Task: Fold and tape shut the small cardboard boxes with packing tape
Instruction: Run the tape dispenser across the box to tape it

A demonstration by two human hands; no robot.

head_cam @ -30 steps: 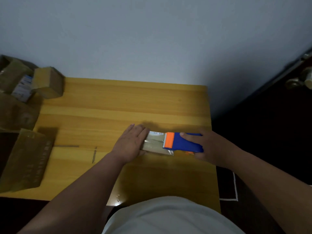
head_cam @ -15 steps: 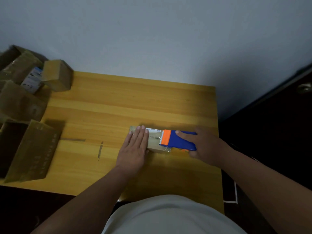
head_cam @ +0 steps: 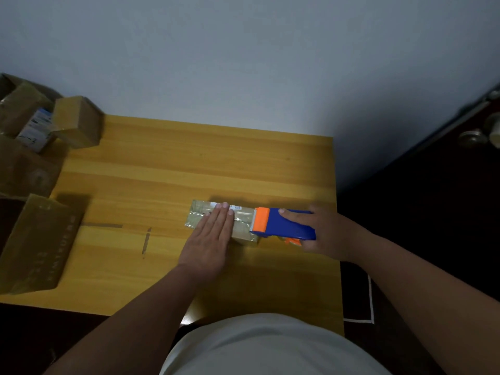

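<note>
Table [head_cam: 189, 169], wood. Small cardboard box [head_cam: 216, 223] lies near the right edge, toward the front, long axis left-to-right. Left hand [head_cam: 208, 239] rests flat on it, fingers straight. Right hand [head_cam: 319, 231] grips the blue-orange tape dispenser [head_cam: 281, 223] at the box's right end; the orange blade end meets the shiny tape. Likely next: cutting the tape.

No legible text on anything

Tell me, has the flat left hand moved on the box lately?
Yes. The left hand slid toward the person's right along the small box, uncovering its left end.
</note>
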